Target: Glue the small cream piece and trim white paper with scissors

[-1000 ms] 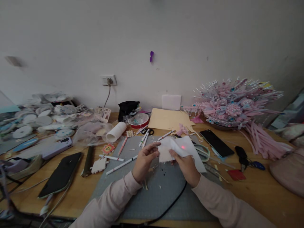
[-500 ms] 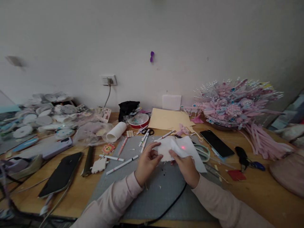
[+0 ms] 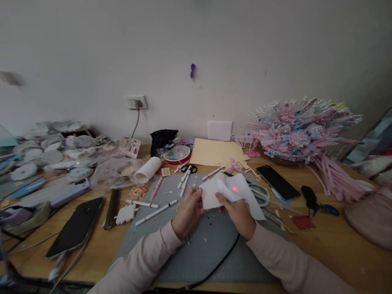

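Observation:
A small off-white piece of card [image 3: 210, 197] is held above the grey cutting mat [image 3: 199, 253]. My left hand [image 3: 188, 212] is closed at the card's left edge, thumb and fingers pressed together there. From the other side, my right hand [image 3: 240, 216] pinches the card, its thumb lying on top and its other fingers mostly hidden underneath. Behind the right hand is a white paper sheet [image 3: 252, 200], bent up near the card and bearing a red light spot. White-handled scissors [image 3: 260, 195] lie partly beneath that sheet.
Several marker pens [image 3: 156, 212] are scattered on the mat's left side. A dark phone [image 3: 278, 182] and keys [image 3: 310, 202] lie to the right, below a pink beaded headdress [image 3: 297, 139]. Another phone [image 3: 75, 227] is at left. A black cable [image 3: 220, 265] crosses the mat.
My left thumb and fingers, earlier more spread at the card's left edge, have closed together on it. My right hand keeps its pinch. The view has shifted slightly.

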{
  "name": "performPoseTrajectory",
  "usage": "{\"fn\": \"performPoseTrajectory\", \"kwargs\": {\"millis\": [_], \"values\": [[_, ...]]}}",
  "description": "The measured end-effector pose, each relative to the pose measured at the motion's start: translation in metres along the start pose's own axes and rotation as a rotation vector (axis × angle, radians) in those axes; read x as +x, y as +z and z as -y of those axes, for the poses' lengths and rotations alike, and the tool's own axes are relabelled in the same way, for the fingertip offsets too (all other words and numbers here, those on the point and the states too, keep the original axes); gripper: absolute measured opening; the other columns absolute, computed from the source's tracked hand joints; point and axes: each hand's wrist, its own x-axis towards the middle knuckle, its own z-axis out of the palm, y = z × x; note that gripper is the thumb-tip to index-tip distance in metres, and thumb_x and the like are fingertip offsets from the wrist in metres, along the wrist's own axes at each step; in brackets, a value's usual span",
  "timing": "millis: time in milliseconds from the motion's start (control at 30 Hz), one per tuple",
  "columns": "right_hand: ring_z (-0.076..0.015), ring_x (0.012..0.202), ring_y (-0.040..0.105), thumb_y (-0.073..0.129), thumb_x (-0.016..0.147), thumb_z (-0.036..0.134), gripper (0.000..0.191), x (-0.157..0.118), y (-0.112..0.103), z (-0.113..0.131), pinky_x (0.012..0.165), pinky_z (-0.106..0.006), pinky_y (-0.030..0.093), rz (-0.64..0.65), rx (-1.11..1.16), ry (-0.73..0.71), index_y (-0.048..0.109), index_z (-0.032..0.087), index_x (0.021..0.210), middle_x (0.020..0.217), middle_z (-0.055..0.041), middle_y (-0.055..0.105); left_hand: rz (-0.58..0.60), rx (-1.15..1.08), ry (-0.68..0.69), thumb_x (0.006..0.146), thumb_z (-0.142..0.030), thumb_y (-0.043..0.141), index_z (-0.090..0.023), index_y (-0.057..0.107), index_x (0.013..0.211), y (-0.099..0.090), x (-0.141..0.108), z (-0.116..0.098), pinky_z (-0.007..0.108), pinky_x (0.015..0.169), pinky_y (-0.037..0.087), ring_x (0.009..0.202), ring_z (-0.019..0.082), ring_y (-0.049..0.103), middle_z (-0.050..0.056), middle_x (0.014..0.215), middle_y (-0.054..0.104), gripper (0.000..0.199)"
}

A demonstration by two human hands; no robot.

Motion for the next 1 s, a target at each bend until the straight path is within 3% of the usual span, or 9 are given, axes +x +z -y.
{"fn": "performPoseTrajectory", "kwargs": {"millis": [133,367,600,700,767,800,867,967,1000], "values": [[-0.0215,0.053,0.061,0.057,0.063,0.051,0.034,0.0,0.0,0.001,0.055,-0.031,0.048,0.008,-0.007,0.013,0.062,0.017,0.061,0.053,-0.0028,0.064,0.089,0.209,0.231,0.057,-0.028,0.077,-0.026,0.04,0.111,0.0,-0.002,0.006,0.029,0.07,0.048,0.077,0.017,0.062,0.003,0.092,0.065,0.065],[-0.021,0.052,0.06,0.055,0.066,0.048,0.032,-0.003,-0.003,0.005,0.056,-0.031,0.048,0.047,-0.074,0.02,0.063,0.018,0.061,0.047,-0.0016,0.061,0.05,0.552,0.352,0.064,-0.029,0.07,-0.019,0.067,0.091,-0.004,0.002,0.004,0.033,0.083,0.042,0.091,0.023,0.058,0.007,0.097,0.067,0.028],[-0.0204,0.06,0.062,0.052,0.07,0.057,0.044,0.002,-0.001,-0.006,0.063,-0.033,0.05,0.191,-0.042,0.038,0.065,0.016,0.079,0.065,-0.0043,0.066,0.019,0.627,0.332,0.064,-0.025,0.066,-0.017,0.068,0.091,-0.005,0.003,0.005,0.033,0.087,0.041,0.094,0.023,0.058,0.006,0.096,0.068,0.028],[-0.0175,0.057,0.061,0.044,0.074,0.065,0.055,0.007,-0.022,0.0,0.064,-0.032,0.05,0.443,-0.117,0.111,0.063,0.013,0.069,0.062,-0.0067,0.064,-0.032,0.656,0.308,0.065,-0.024,0.064,-0.017,0.066,0.097,-0.005,0.002,0.003,0.032,0.085,0.042,0.094,0.023,0.058,0.006,0.1,0.068,0.033],[-0.0152,0.055,0.06,0.045,0.072,0.067,0.057,0.012,-0.048,0.007,0.054,-0.028,0.048,0.705,-0.162,0.052,0.062,0.013,0.072,0.068,-0.0077,0.065,-0.078,0.665,0.298,0.065,-0.023,0.063,-0.017,0.066,0.099,-0.006,0.002,0.0,0.032,0.083,0.042,0.093,0.023,0.058,0.005,0.103,0.067,0.035],[-0.0152,0.056,0.06,0.049,0.071,0.065,0.053,0.015,-0.064,0.008,0.051,-0.026,0.046,0.775,-0.21,0.045,0.062,0.013,0.073,0.069,-0.0074,0.065,-0.101,0.665,0.301,0.065,-0.023,0.063,-0.017,0.066,0.1,-0.007,0.003,-0.001,0.031,0.082,0.042,0.093,0.022,0.058,0.005,0.104,0.066,0.035],[-0.0145,0.053,0.058,0.049,0.074,0.06,0.048,0.024,-0.094,0.007,0.046,-0.023,0.043,0.671,-0.32,0.048,0.061,0.013,0.073,0.066,-0.0061,0.064,-0.144,0.668,0.318,0.065,-0.024,0.063,-0.016,0.066,0.1,-0.011,0.006,-0.004,0.03,0.079,0.043,0.09,0.021,0.058,0.005,0.103,0.067,0.036],[-0.0192,0.063,0.06,0.046,0.08,0.044,0.034,0.039,-0.126,-0.008,0.054,-0.027,0.043,0.202,-0.642,-0.035,0.062,0.014,0.074,0.068,-0.0082,0.064,-0.218,0.659,0.37,0.066,-0.028,0.063,-0.017,0.066,0.102,-0.018,0.01,-0.007,0.029,0.075,0.044,0.085,0.02,0.059,0.005,0.102,0.067,0.037],[-0.0217,0.071,0.061,0.048,0.079,0.035,0.026,0.044,-0.131,-0.014,0.061,-0.029,0.044,0.135,-0.788,-0.071,0.063,0.013,0.077,0.075,-0.0107,0.066,-0.246,0.639,0.393,0.066,-0.029,0.064,-0.017,0.065,0.103,-0.02,0.011,-0.008,0.029,0.074,0.044,0.085,0.02,0.059,0.006,0.102,0.066,0.039]]}}
